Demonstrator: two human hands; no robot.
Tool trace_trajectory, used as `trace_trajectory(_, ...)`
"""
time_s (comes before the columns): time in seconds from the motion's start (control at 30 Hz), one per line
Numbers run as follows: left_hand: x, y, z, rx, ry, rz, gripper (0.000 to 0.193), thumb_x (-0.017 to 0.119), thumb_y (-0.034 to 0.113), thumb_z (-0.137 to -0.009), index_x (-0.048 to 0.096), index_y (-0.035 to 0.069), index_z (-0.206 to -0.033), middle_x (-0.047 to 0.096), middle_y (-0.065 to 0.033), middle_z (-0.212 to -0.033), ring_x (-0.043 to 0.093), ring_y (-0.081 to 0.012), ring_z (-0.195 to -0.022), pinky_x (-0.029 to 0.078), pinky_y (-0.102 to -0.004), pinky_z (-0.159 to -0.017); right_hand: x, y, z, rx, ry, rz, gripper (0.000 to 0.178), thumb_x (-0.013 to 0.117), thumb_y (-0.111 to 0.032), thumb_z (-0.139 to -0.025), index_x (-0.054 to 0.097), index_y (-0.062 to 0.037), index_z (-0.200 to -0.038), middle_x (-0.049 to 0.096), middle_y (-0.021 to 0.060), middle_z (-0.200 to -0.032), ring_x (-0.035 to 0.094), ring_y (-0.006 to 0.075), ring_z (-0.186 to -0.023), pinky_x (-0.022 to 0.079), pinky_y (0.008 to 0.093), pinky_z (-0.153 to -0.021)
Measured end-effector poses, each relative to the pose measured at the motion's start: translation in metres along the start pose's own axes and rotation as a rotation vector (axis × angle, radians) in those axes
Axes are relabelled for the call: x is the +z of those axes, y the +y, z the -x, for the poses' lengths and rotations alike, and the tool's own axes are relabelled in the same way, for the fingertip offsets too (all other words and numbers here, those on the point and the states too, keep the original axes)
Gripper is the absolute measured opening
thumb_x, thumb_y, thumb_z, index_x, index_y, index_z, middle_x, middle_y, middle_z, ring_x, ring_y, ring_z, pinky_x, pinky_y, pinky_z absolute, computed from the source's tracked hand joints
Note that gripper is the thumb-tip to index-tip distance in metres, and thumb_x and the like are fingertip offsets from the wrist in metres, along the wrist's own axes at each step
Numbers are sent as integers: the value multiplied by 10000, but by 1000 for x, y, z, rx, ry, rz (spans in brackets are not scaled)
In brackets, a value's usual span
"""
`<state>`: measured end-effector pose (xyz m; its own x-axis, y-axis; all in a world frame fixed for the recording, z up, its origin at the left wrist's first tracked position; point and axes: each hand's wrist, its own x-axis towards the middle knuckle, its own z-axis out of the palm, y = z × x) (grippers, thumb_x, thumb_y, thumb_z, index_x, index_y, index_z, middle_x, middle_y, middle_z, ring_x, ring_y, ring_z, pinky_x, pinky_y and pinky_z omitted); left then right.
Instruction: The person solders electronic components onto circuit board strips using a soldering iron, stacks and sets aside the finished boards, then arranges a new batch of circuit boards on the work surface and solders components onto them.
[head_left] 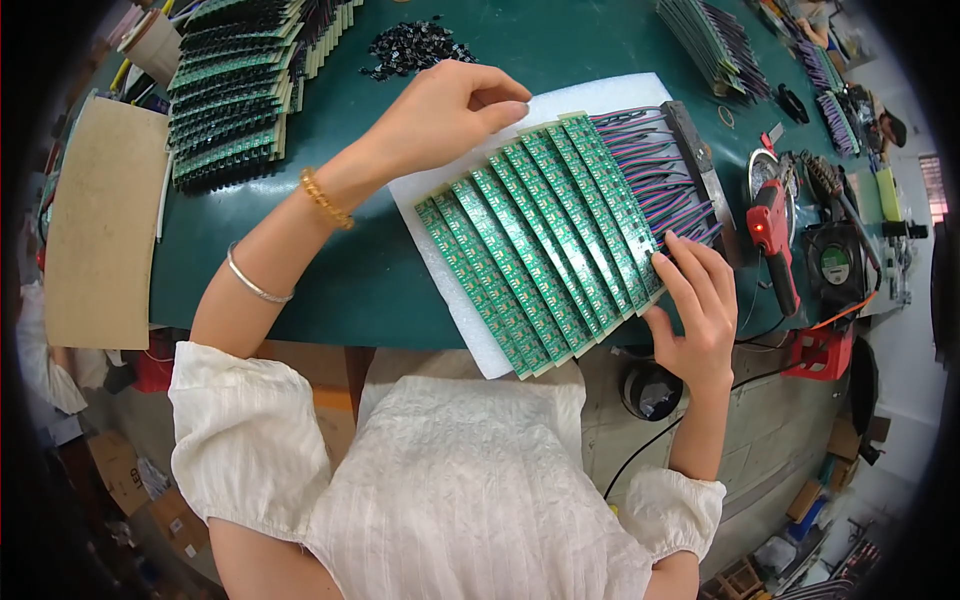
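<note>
Circuit boards overlap on foam — one nudge could slide them; right hand grips wide against their edge, left hand's grip I cannot tell.

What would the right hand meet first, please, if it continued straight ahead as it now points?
The right hand would probably meet the fanned green circuit boards first; its fingertips seem to touch the rightmost one, though depth is unclear.
</note>
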<state>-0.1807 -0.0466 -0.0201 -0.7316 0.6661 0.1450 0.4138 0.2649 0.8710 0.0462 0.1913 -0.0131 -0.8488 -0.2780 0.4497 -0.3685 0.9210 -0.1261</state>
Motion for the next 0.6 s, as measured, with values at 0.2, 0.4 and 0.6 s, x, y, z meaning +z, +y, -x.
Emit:
trace_trajectory(0.2, -8, 10, 23, -97, -117, -19, 259, 619, 160, -882, 662, -5, -1077, 688, -144, -991, 666, -219, -892, 515, -326, -810, -1, -5, 1, 47, 33, -37, 593, 731, -317, -742, 586, 23, -1206, 578, 191, -1248, 526, 385, -1152, 408, 487, -957)
trace_trajectory(0.4, 22, 20, 28, 443, 56, -359, 324, 591, 95, -884, 606, 60, -1205, 530, -140, -1324, 513, -335, -1206, 435, -390, -975, 2, -10, -5, 78, -17, -42, 690, 514, -540, -884, 538, 34, -1265, 527, 207, -1318, 465, 398, -1246, 326, 512, -1034)
trace_trajectory(0.6, 56, 40, 31, 628, -255, -560, 530, 612, 315, -865, 500, 101, -1336, 344, -141, -1489, 274, -365, -1393, 186, -570, -1124, 6, -6, -4, 111, -52, -110, 627, 559, -482, -875, 547, 14, -1259, 506, 206, -1342, 451, 387, -1271, 316, 507, -1058)
